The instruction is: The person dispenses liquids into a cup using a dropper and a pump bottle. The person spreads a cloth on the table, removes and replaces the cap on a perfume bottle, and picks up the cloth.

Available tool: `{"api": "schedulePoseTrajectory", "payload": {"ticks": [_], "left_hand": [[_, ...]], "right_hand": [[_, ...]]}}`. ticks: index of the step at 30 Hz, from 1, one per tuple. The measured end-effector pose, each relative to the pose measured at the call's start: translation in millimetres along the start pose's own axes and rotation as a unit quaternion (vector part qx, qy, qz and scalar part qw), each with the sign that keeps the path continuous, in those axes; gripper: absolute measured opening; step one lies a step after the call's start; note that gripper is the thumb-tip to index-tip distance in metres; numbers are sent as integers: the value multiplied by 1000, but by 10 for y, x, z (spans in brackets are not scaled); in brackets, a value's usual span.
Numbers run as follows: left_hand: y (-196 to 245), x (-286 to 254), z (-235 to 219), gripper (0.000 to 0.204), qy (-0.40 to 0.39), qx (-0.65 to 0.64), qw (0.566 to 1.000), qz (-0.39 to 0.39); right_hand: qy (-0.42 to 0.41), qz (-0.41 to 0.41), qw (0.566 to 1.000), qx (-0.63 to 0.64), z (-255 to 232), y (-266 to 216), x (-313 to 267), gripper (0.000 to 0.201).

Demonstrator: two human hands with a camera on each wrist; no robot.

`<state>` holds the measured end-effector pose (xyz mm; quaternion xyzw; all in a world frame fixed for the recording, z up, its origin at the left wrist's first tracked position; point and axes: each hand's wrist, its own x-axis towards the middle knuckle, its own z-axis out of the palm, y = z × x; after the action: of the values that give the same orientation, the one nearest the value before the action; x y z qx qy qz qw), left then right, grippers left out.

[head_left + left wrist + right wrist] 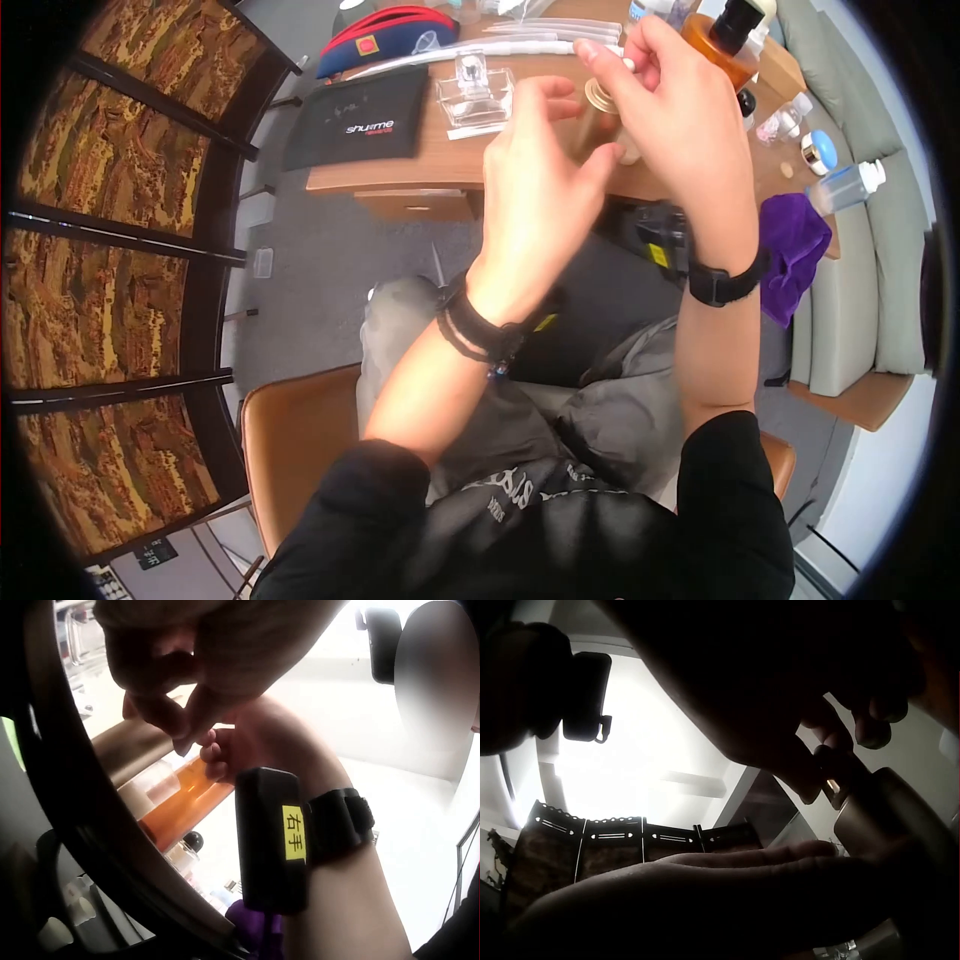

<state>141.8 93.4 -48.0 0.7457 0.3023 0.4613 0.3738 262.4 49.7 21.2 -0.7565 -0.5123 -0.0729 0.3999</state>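
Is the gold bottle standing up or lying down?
Standing up: in the left wrist view, the gold bottle lines up with the standing orange bottle.

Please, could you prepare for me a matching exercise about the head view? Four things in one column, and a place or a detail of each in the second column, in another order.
Column one
1. gold-coloured bottle
2. purple cloth
3. black pouch
4. amber bottle

Column two
A. has white lettering on it
B. has a black top
C. between the left hand and the right hand
D. on the person's right, next to a clear bottle with a white top

Right pairs: 1-C, 2-D, 3-A, 4-B
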Motion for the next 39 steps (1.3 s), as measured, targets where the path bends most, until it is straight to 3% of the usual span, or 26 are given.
{"api": "schedulePoseTrajectory", "payload": {"ticks": [5, 10, 16, 19, 23, 25, 27, 32, 39], "left_hand": [[65, 34, 35, 48, 14, -10, 1000, -21], [107, 18, 11, 37, 16, 20, 997, -68], [-40, 6, -56, 38, -6, 34, 999, -15], [-18, 30, -118, 39, -9, 12, 1000, -16], [-46, 44, -165, 35, -13, 11, 1000, 11], [-89, 33, -163, 35, -11, 15, 999, 28], [-163, 32, -127, 39, 12, 0, 996, 93], [-158, 0, -108, 37, 29, -7, 994, 108], [-173, -14, -97, 36, 41, 14, 992, 122]], "right_hand": [[-60, -8, 992, 114, -7, 63, -30, 40], [-42, -44, 992, 108, -28, 100, -45, 38], [-82, -78, 993, 39, -148, 21, -100, 33], [-34, -167, 985, 17, -110, -4, -105, 25], [-29, -197, 980, 18, -84, -7, -86, 22], [-12, -174, 984, 24, -67, -22, -89, 20], [-33, -181, 983, 11, -102, -23, -88, 19], [-85, -171, 981, -39, -250, -80, -162, 17], [-67, -166, 983, -38, -181, -65, -201, 19]]}}
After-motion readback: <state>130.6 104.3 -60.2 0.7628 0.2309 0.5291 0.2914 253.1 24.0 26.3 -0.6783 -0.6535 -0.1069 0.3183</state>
